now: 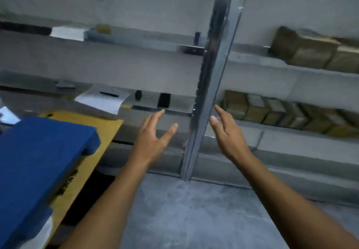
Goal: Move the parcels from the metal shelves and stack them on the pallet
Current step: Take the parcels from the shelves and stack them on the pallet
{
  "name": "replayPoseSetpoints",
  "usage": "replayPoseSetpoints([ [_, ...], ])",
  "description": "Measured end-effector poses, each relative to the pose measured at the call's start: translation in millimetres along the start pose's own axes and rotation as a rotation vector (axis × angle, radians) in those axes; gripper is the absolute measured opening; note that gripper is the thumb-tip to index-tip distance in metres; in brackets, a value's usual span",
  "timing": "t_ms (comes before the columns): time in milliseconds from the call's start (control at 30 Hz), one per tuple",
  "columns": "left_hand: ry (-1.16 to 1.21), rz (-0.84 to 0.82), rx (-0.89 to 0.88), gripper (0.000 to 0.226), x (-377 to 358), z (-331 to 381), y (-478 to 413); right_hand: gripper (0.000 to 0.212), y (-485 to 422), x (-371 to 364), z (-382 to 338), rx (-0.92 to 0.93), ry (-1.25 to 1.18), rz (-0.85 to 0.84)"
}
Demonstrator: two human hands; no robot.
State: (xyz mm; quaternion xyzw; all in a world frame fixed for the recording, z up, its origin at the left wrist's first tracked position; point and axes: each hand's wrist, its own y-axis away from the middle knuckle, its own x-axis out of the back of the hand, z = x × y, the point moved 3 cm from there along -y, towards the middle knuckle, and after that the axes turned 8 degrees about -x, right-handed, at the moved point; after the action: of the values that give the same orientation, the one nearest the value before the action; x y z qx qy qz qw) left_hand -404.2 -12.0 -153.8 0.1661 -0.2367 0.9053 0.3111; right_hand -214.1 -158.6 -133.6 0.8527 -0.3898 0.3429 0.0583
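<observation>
Since the parcels (281, 113) sit packed in rows on the metal shelves (272, 130) at the right of the frame, I have both hands bare and spread. The left hand (153, 134) and right hand (227, 132) are at centre, fingers straight, palms facing, either side of the shelf upright (211, 85), holding nothing. The blue slab (38, 161) at lower left is, I judge, the pallet, near enough for short carries.

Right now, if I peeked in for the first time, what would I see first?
Two bare hands, the left hand and the right hand, reach forward with straight fingers and hold nothing, one on each side of a shiny metal post. Brown parcels sit in rows on the shelves to the right. A big blue slab, maybe the pallet, fills the lower left.
</observation>
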Motion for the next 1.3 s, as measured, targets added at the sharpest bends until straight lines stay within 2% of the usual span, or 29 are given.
replayPoseSetpoints([
  [167, 0.050, -0.157, -0.187, 0.078, -120.6, 90.7, -59.6, 0.066, -20.6, 128.5, 62.5, -0.062, 0.035, 0.178],
  [300, 0.047, -0.268, -0.302, 0.071, -196.6, 146.8, -100.5, 0.076, -40.3, 198.4, 95.1, -0.095, 0.057, 0.314],
  [367, 0.054, -0.305, -0.349, 0.071, -227.8, 167.6, -122.2, 0.069, -53.7, 225.9, 110.7, -0.113, 0.053, 0.360],
  [600, 0.117, -0.273, -0.417, 0.069, -316.4, 198.7, -224.9, 0.061, -135.6, 289.6, 155.1, -0.142, 0.074, 0.473],
  [767, 0.152, -0.201, -0.394, 0.072, -360.9, 220.6, -309.2, 0.069, -211.3, 325.1, 164.6, -0.154, 0.098, 0.534],
  [933, 0.202, -0.153, -0.368, 0.080, -395.0, 244.7, -361.2, 0.068, -266.5, 350.9, 171.0, -0.198, 0.294, 0.676],
  [1167, 0.339, -0.142, -0.138, 0.109, -429.1, 252.8, -382.9, 0.068, -300.7, 360.4, 179.9, -0.203, 0.406, 0.622],
  [1233, 0.393, -0.105, -0.090, 0.105, -430.5, 255.1, -379.9, 0.065, -300.0, 363.3, 180.3, -0.165, 0.408, 0.625],
  [1300, 0.445, -0.074, -0.087, 0.084, -428.8, 259.8, -368.5, 0.061, -295.5, 365.5, 181.4, -0.114, 0.315, 0.618],
])
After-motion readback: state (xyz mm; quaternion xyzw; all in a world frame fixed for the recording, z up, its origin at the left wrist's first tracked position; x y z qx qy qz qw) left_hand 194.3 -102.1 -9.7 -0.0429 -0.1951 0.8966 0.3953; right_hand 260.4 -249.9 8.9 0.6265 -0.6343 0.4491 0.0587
